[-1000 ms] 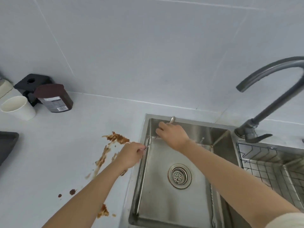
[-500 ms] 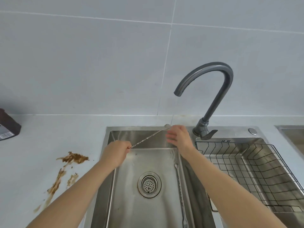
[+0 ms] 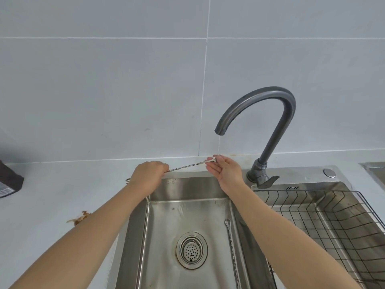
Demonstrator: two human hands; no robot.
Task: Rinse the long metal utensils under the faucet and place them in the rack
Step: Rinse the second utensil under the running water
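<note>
I hold a long twisted metal bar spoon [image 3: 187,166] level above the back of the sink [image 3: 187,209]. My left hand [image 3: 149,174] grips its handle end. My right hand [image 3: 224,168] pinches the spoon bowl, right under a thin stream of water from the dark grey faucet [image 3: 270,113]. A second long twisted utensil [image 3: 232,249] lies along the right side of the sink floor. The black wire rack [image 3: 325,217] sits in the basin to the right, with nothing visible in it.
The drain strainer [image 3: 191,250] is in the middle of the sink floor. Brown sauce smears [image 3: 80,218] mark the white counter on the left. A dark packet [image 3: 9,181] sits at the far left edge. The faucet lever [image 3: 268,181] points right.
The view has swung right and closer. Both hands raised the spoon from the sink's back left corner to the faucet, and my right hand now pinches the bowl under a thin stream.
</note>
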